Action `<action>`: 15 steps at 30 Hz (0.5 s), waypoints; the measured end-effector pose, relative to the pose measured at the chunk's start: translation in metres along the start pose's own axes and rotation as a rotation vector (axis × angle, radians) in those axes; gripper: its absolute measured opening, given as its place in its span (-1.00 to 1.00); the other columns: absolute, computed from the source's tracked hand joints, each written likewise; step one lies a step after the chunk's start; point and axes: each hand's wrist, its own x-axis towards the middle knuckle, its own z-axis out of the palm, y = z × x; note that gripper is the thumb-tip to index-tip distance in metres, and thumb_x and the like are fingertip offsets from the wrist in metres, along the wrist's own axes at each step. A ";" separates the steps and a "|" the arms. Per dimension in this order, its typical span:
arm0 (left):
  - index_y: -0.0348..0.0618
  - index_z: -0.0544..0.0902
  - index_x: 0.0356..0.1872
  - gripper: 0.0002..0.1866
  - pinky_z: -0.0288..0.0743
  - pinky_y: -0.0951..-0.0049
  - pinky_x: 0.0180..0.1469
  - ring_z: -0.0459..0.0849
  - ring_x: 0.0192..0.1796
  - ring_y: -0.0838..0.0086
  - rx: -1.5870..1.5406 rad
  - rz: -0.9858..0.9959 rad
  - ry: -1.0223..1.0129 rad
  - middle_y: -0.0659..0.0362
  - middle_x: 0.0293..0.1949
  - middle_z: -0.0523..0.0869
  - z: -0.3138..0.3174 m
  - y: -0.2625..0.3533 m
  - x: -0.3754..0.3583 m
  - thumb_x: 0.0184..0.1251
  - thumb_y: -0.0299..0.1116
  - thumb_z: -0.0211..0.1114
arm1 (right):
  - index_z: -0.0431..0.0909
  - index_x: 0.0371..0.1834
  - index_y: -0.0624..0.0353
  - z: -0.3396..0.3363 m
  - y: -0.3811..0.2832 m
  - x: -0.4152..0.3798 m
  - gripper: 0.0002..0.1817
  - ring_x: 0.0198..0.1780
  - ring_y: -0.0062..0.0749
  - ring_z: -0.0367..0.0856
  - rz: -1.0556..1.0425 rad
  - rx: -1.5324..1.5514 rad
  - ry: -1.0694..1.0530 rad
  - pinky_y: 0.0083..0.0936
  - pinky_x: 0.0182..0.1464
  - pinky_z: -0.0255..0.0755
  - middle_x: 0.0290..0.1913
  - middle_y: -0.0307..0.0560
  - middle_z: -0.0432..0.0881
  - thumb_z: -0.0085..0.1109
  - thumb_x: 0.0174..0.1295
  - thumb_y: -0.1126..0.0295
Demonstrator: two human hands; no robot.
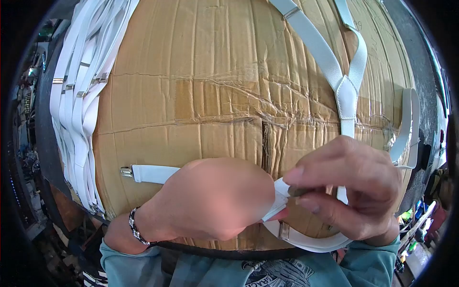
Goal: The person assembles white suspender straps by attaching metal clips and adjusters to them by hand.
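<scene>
My left hand [215,198], a bracelet at its wrist, is closed round a white suspender strap [152,173]. The strap comes out to the left and ends in a metal clip [126,171]; on the right its folded white end [280,195] sticks out. My right hand [354,184] pinches a small grey metal piece [297,192] between thumb and finger, right against that end. Its exact kind is partly hidden. Below, a strap loop with a metal slider [284,230] curves under my right hand. The suspenders' white Y-shaped back patch [347,98] lies above it.
Flattened, taped cardboard [210,100] covers the work surface. A thick bundle of white suspenders [79,105] with metal sliders hangs along the left side. Another strap loop [410,126] bends over the right edge. Blurred clutter lies beyond both sides.
</scene>
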 end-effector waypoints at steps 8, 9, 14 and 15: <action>-0.22 0.65 -0.28 -0.77 0.51 0.40 -0.44 0.62 -0.49 0.44 -0.025 0.031 -0.046 0.26 -0.52 0.48 -0.005 -0.002 0.002 0.19 -0.27 0.41 | 0.81 -0.20 0.21 0.013 0.000 -0.001 -0.75 -0.34 -0.32 0.73 -0.245 -0.186 -0.007 -0.47 -0.37 0.54 -0.23 -0.06 0.73 0.52 0.01 0.62; -0.21 0.64 -0.30 -0.78 0.51 0.40 -0.44 0.62 -0.49 0.43 -0.027 0.036 -0.038 0.25 -0.51 0.49 -0.004 -0.002 0.001 0.20 -0.28 0.40 | 0.81 -0.22 0.19 0.013 0.000 -0.001 -0.76 -0.34 -0.32 0.72 -0.255 -0.198 -0.017 -0.47 -0.37 0.52 -0.23 -0.07 0.73 0.53 0.00 0.60; -0.18 0.60 -0.35 -0.83 0.50 0.38 -0.44 0.64 -0.48 0.41 -0.021 0.031 -0.067 0.23 -0.51 0.52 -0.002 0.000 -0.001 0.21 -0.30 0.36 | 0.82 -0.22 0.16 0.012 0.000 0.002 -0.76 -0.36 -0.37 0.68 -0.320 -0.233 -0.066 -0.51 -0.40 0.47 -0.25 -0.10 0.73 0.55 -0.01 0.54; -0.17 0.60 -0.36 -0.83 0.50 0.38 -0.44 0.64 -0.48 0.41 -0.022 0.029 -0.069 0.23 -0.51 0.52 -0.002 0.000 -0.001 0.21 -0.31 0.35 | 0.81 -0.23 0.16 0.013 0.002 0.002 -0.76 -0.38 -0.38 0.67 -0.344 -0.240 -0.065 -0.51 -0.42 0.46 -0.26 -0.10 0.73 0.55 -0.02 0.54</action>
